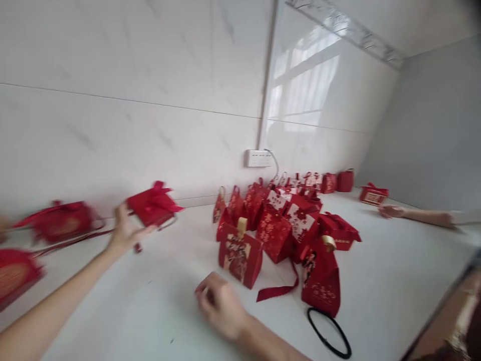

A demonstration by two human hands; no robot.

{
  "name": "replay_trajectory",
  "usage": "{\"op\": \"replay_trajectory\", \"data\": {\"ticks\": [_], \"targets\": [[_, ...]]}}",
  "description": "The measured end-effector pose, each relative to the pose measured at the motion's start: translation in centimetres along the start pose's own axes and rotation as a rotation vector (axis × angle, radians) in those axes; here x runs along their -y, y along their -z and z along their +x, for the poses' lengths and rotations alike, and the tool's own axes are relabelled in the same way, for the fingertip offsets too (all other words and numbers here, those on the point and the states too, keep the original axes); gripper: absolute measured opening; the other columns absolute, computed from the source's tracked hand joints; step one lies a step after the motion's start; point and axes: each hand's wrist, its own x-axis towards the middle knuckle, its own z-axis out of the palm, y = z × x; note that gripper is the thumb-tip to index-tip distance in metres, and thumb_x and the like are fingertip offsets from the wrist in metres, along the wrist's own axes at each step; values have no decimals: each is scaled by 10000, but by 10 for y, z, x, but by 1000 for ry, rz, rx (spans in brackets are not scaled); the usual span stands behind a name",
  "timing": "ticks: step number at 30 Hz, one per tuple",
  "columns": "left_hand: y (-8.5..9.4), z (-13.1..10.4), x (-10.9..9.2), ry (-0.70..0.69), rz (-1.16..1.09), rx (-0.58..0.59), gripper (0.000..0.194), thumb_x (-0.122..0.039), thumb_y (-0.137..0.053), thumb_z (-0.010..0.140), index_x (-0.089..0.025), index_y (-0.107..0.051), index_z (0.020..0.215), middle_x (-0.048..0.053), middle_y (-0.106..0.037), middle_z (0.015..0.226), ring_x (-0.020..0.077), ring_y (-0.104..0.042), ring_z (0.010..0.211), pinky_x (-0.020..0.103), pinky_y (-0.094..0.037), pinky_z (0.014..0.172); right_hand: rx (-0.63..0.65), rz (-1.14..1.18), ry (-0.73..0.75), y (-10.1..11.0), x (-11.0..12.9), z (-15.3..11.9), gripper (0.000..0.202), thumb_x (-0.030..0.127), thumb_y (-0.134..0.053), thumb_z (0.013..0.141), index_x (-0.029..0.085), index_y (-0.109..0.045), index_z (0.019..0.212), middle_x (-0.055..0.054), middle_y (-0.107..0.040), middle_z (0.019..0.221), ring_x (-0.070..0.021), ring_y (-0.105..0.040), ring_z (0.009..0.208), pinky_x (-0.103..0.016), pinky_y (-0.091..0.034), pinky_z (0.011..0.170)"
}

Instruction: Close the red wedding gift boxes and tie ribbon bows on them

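My left hand (126, 231) reaches out at the left and grips a red box with a ribbon bow (152, 205) by its left side, near the wall. My right hand (221, 306) is curled loosely over the table at the lower middle, its fingers bent together; whether anything small is inside cannot be seen. Just beyond it stands a red box with a picture and a gold loop (240, 256). A dark red ribbon (278, 291) trails from the group of boxes to the right of this hand.
Several red boxes (274, 233) crowd the white table (376, 281). Two blurred boxes (63, 222) lie at far left. A black ring (330, 333) lies at lower right. Another person's hand (391, 211) rests near a bowed box (374, 194). A socket strip (258, 158) is on the wall.
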Motion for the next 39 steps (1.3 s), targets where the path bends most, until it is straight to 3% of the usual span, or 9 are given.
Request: {"op": "replay_trajectory", "data": {"ticks": [4, 7, 11, 18, 25, 28, 31, 35, 39], "targets": [[18, -57, -41, 112, -369, 430, 986, -317, -744, 553, -210, -187, 1359, 148, -432, 1261, 325, -468, 1176, 470, -474, 902, -193, 251, -96, 17, 10, 1, 301, 416, -381, 894, 178, -507, 1030, -92, -552, 999, -181, -570, 866, -319, -492, 740], [25, -93, -69, 165, -467, 687, 976, -188, -707, 547, -271, -232, 1396, 134, -474, 1291, 336, -457, 1219, 422, -499, 863, -284, 466, -119, 28, 19, -2, 430, 509, -372, 896, 220, -381, 1215, -119, -465, 1247, -208, -515, 1103, -359, -466, 898], [38, -116, -88, 253, -574, 900, 917, -112, -626, 551, -292, -327, 1400, 107, -502, 1340, 327, -508, 1188, 410, -506, 852, -135, 532, -110, 32, 30, -6, 510, 564, -373, 889, 280, -345, 1311, -78, -353, 1426, -225, -419, 1257, -391, -391, 1011], [29, -135, -90, 315, -589, 382, 668, -129, -542, 634, -210, -479, 1294, 86, -500, 1357, 286, -459, 1249, 437, -390, 1033, 69, 404, 47, 22, 39, 10, 526, 561, -354, 903, 238, -424, 1313, -77, -494, 1342, -239, -442, 1243, -425, -317, 1064], [41, -145, -92, 349, -846, 669, 713, -366, -570, 770, -241, -299, 1417, 80, -457, 1399, 295, -428, 1282, 433, -374, 1048, 145, 313, -2, 34, 19, 3, 721, 565, -492, 849, 317, -193, 1457, -41, -184, 1540, -243, -153, 1415, -485, -147, 1138], [37, -144, -98, 315, -684, 590, 650, -444, -552, 820, -236, -331, 1394, 77, -441, 1413, 272, -362, 1330, 416, -299, 1102, 167, 314, 15, 36, 12, 2, 839, 523, -585, 809, 326, -107, 1470, -37, -118, 1554, -239, -90, 1428, -492, -144, 1140], [34, -145, -101, 282, -544, 496, 529, -434, -528, 842, -229, -402, 1312, 79, -484, 1361, 251, -420, 1281, 405, -317, 1085, 113, 347, 29, 33, 12, 5, 811, 502, -592, 809, 289, -167, 1465, -70, -200, 1533, -242, -143, 1419, -486, -189, 1131], [39, -144, -97, 386, -540, 548, 554, -373, -634, 736, -228, -361, 1196, 89, -533, 1234, 264, -550, 1110, 428, -451, 932, 32, 426, -88, 29, 23, 8, 642, 490, -637, 764, 210, -457, 1313, -110, -514, 1332, -263, -464, 1251, -432, -391, 1030], [41, -145, -100, 500, -464, 545, 741, -375, -629, 733, -232, -178, 1303, 109, -478, 1249, 266, -429, 1247, 442, -389, 1007, -19, 561, -234, 30, 31, 9, 505, 441, -730, 677, 189, -576, 1087, -79, -668, 1037, -220, -644, 944, -376, -516, 858]]}}
